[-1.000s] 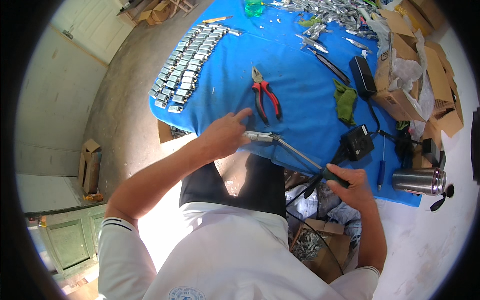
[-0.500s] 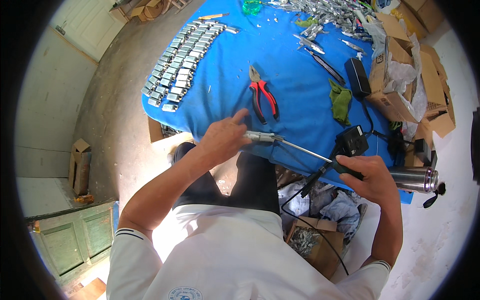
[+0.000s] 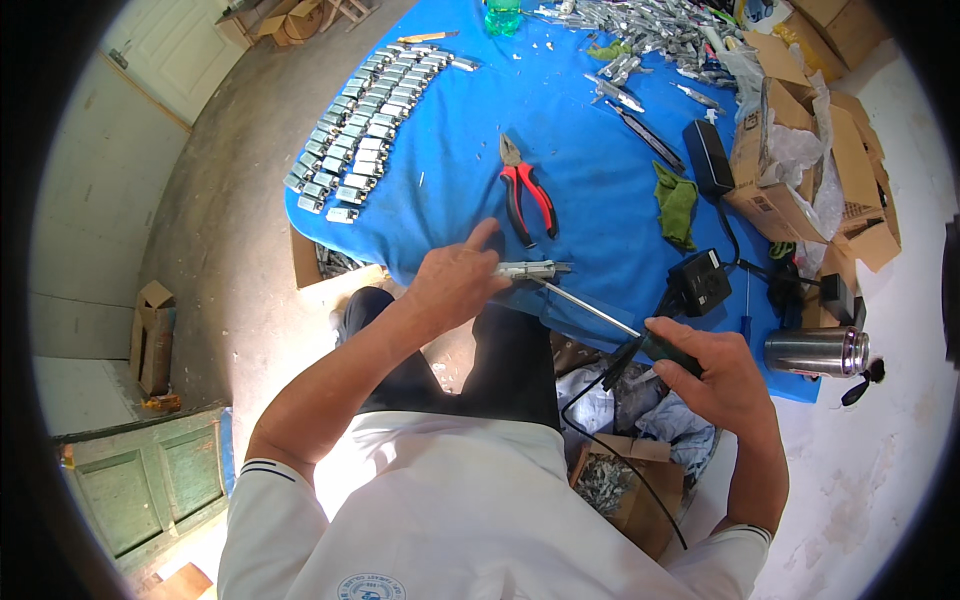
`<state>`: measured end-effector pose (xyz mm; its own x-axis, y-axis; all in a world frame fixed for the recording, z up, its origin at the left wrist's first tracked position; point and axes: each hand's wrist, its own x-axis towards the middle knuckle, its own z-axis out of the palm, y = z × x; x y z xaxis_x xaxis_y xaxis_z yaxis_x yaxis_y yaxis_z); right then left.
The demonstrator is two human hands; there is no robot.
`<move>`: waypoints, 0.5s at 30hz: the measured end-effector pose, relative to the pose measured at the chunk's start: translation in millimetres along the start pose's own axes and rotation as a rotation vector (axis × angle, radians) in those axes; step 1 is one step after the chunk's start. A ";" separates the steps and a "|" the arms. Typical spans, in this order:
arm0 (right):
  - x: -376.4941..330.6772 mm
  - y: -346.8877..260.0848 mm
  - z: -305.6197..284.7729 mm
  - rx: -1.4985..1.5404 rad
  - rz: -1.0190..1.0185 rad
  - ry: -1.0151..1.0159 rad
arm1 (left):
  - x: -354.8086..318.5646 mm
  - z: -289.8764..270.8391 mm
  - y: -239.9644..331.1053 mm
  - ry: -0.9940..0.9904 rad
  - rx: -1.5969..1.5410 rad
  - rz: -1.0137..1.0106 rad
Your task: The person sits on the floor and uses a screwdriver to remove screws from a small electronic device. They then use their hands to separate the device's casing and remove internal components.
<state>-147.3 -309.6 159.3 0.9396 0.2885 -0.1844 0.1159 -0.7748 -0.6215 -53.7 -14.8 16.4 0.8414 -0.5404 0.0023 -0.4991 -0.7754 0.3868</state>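
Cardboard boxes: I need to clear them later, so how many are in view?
4, maybe more hidden: open boxes on the table's right side, one on the floor at left, one of metal bits below the right hand.

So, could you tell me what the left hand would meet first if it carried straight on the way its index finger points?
Most likely the red-handled pliers, lying just beyond the left hand on the blue table cover; height above the table is unclear.

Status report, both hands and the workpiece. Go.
Left hand grips small metal part at table edge. Right hand holds corded tool, long tip at the part. Red pliers lie just beyond.
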 end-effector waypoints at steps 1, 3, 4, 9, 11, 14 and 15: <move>-0.4 0.5 1.7 -0.003 -0.010 0.005 | -0.1 0.5 0.3 0.005 -0.004 -0.001; 0.3 2.4 4.5 -0.019 -0.055 0.019 | 0.2 1.3 0.6 0.005 -0.009 -0.003; 1.2 4.0 5.4 -0.031 -0.088 0.028 | 0.5 1.7 0.7 0.001 -0.008 -0.005; 6.5 -3.6 4.2 -0.032 -0.075 0.004 | -0.4 2.1 0.6 0.006 -0.014 -0.008; 8.3 -5.4 3.2 -0.020 -0.074 0.009 | -0.3 1.6 1.4 0.006 -0.018 -0.010; 10.9 -6.1 0.1 -0.045 -0.111 0.011 | -0.2 1.3 2.0 0.011 -0.021 -0.007; 13.2 -9.5 -2.5 -0.031 -0.062 -0.025 | -0.4 1.9 1.5 0.014 -0.021 -0.006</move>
<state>-135.2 -299.8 164.6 0.9219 0.3501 -0.1658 0.1836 -0.7718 -0.6088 -55.3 -16.3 15.2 0.8471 -0.5313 0.0132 -0.4900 -0.7713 0.4061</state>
